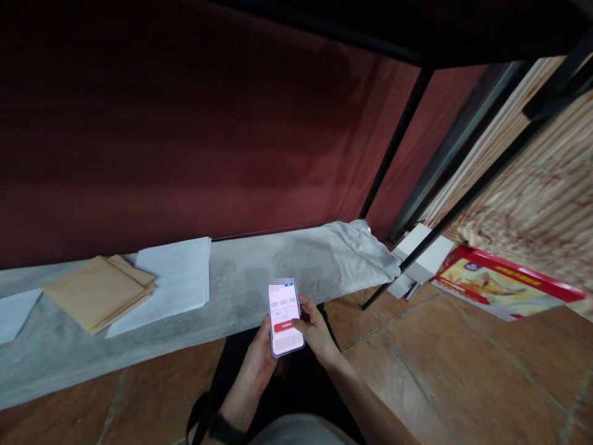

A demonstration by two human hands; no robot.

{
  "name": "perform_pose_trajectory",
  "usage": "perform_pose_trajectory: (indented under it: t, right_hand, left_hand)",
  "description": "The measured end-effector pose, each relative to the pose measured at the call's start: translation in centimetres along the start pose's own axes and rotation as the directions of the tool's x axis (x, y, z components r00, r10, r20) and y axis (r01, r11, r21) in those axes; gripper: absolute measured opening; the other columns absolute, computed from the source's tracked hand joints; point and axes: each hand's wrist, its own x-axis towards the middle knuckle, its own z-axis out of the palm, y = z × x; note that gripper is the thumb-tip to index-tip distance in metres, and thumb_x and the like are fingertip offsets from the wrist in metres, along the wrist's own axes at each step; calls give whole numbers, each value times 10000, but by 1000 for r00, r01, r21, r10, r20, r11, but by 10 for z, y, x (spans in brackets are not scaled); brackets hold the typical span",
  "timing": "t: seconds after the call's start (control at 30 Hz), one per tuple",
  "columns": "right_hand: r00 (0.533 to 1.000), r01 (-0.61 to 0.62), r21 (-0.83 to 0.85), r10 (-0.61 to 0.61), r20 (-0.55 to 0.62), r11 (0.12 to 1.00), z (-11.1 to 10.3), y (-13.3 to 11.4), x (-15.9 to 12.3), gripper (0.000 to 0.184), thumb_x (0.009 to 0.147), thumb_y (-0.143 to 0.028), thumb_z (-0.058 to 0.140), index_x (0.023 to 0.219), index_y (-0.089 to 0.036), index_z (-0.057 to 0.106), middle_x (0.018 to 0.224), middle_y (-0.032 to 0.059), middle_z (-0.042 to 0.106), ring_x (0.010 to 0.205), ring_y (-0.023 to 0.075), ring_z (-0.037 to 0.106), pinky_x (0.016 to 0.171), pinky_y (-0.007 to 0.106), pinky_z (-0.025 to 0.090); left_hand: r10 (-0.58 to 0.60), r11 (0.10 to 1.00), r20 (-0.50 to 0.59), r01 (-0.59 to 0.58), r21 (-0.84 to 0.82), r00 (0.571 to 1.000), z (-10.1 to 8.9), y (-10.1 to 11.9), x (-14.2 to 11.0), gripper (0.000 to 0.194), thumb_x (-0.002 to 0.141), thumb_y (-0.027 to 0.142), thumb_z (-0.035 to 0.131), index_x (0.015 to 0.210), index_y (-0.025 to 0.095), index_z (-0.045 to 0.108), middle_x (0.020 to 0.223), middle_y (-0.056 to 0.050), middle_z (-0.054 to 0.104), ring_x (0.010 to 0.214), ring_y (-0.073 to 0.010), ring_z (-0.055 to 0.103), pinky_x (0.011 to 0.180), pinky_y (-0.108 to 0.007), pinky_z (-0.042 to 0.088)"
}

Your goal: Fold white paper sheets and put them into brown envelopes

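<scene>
A smartphone (286,346) with a lit screen is held upright over my lap, in front of the cloth-covered bench. Its screen shows 00:00:00 above a red button. My left hand (262,353) is closed around the phone's left edge. Along the right edge, my right hand (317,330) grips it too, with the thumb over the screen at the red button's right end. To the left on the bench lie brown paper envelopes (99,290), partly covering a stack of white paper sheets (183,275).
Grey cloth (241,266) covers the bench, bunched at its right end. Another white sheet (18,314) lies far left. Behind stands a dark red wall (208,154). Black metal posts (398,142) rise at right, near white boxes (426,250) and a red-and-yellow carton (500,287) on the tiled floor.
</scene>
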Motion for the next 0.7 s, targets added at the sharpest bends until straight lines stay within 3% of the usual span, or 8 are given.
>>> perform_pose_trajectory:
  t: [0.2, 0.5, 0.7]
  right_hand:
    - [1000, -15, 16, 14, 18, 1000, 0, -7, -8, 521, 693, -212, 756, 1199, -260, 646, 1064, 23, 742, 970, 242, 676, 913, 370, 502]
    - [994, -81, -32, 79, -72, 996, 1, -8, -5, 380, 713, -255, 697, 1093, -243, 689, 976, 20, 753, 935, 240, 676, 885, 370, 504]
    - [994, -83, -45, 79, -74, 996, -3, -5, -4, 403, 723, -299, 728, 1120, -239, 700, 1009, 27, 754, 939, 236, 677, 912, 374, 496]
  left_hand:
    - [2, 1000, -15, -2, -7, 1000, -3, -2, -1, 463, 938, 382, 637, 1316, 115, 644, 1219, -144, 746, 1083, -285, 730, 936, -378, 606]
    - [-10, 999, -20, 9, -31, 1000, -9, -6, 2, 456, 945, 361, 625, 1330, 115, 634, 1229, -157, 740, 1069, -284, 737, 933, -396, 612]
    - [-18, 999, -32, 17, -29, 999, -7, -6, 1, 422, 956, 338, 608, 1306, 106, 647, 1219, -154, 745, 1086, -285, 730, 944, -398, 610]
